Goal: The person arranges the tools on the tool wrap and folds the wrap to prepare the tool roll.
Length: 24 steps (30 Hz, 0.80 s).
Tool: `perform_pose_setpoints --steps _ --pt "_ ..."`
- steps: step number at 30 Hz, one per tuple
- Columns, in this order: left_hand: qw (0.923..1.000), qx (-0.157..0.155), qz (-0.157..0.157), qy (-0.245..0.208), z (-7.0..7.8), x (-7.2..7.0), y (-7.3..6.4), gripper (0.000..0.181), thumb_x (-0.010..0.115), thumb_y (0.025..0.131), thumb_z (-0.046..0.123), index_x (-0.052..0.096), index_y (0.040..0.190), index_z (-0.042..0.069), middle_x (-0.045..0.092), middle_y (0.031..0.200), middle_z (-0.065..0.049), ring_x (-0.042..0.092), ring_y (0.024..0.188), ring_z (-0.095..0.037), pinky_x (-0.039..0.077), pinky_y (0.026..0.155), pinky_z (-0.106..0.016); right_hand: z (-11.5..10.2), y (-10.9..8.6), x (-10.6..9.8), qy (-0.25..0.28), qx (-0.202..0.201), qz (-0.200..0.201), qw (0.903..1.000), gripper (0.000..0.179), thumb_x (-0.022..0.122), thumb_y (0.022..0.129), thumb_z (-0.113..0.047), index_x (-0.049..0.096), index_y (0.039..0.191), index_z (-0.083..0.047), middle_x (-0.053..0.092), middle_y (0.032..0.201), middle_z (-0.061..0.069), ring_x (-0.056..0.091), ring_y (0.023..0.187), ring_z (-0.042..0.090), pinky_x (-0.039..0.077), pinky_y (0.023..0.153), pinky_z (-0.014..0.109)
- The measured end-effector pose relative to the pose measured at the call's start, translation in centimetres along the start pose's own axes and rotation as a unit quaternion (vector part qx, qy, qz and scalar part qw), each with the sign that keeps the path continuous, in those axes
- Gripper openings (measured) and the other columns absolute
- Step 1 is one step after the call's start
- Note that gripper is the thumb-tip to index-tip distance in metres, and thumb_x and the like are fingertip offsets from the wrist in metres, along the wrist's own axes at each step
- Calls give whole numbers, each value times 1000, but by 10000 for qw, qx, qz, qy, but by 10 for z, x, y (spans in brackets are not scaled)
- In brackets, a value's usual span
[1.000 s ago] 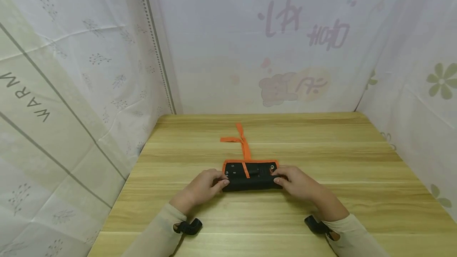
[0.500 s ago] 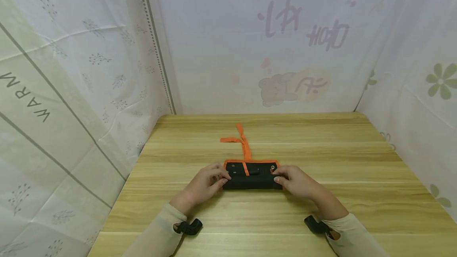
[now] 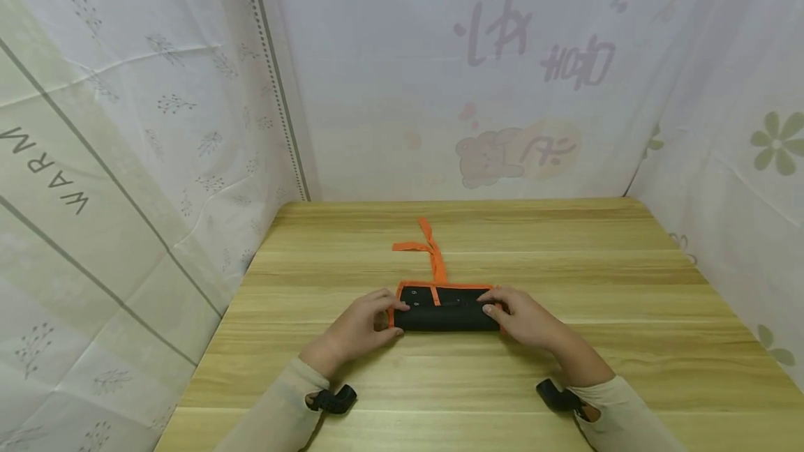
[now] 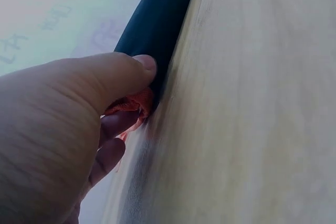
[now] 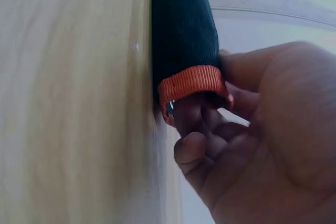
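Note:
A black fabric tool roll with orange edging lies partly rolled up in the middle of the table. Its flat far part shows white size numbers and a narrow orange band. My left hand holds the left end, fingertips on top and thumb at the near side. In the left wrist view, that thumb presses against the black cloth beside the orange edge. At the right end my right hand grips the roll; the right wrist view has its fingers at the orange-edged opening. What lies inside is mostly hidden.
Orange tie straps run from the roll's far edge toward the back of the wooden table, splitting into two ends. Printed cloth curtains stand behind the table and along both sides. Dark wrist devices sit by the sleeves.
The rolled part has turned away from me, leaving a narrower flat strip. Roll and straps have shifted slightly right. My left fingers let go briefly, and the left thumb has moved down the near side.

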<state>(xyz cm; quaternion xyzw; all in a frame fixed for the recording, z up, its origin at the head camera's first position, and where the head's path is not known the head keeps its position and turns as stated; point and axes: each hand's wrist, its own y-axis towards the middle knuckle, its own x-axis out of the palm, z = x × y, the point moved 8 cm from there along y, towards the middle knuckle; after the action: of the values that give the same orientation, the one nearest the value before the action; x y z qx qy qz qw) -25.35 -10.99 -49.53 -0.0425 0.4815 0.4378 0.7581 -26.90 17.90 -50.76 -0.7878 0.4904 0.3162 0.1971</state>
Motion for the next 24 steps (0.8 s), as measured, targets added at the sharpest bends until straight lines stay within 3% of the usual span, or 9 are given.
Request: perform_pose_setpoints --steps 4,8,15,24 --pt "9998 -76 -1 165 -2 0 -1 38 87 89 19 71 123 21 67 120 6 58 102 -7 53 93 -33 -8 0 -6 -120 -590 403 9974 21 68 104 -17 72 125 -16 60 114 -2 56 78 18 52 68 33" --pt "9997 -110 -35 236 -2 0 -1 35 86 90 21 71 122 20 67 117 8 58 105 -7 52 96 -34 -13 -1 -8 -198 -971 503 9938 17 76 99 -18 76 117 -17 57 112 -7 52 79 14 51 66 28" --pt "9999 -71 -75 131 0 -1 0 30 83 93 18 70 120 17 60 111 8 53 91 -7 51 81 -28 -18 -4 -6 -548 -1030 211 9929 44 91 84 -24 74 124 -19 58 118 -8 52 85 18 48 68 28" --pt "9995 -249 -148 97 0 -2 -3 22 74 99 22 73 120 17 62 104 11 52 85 -6 51 76 -27 -10 -2 -1 -540 -1010 -34 9934 38 74 99 -38 70 132 -20 64 118 -7 55 91 11 50 79 31"
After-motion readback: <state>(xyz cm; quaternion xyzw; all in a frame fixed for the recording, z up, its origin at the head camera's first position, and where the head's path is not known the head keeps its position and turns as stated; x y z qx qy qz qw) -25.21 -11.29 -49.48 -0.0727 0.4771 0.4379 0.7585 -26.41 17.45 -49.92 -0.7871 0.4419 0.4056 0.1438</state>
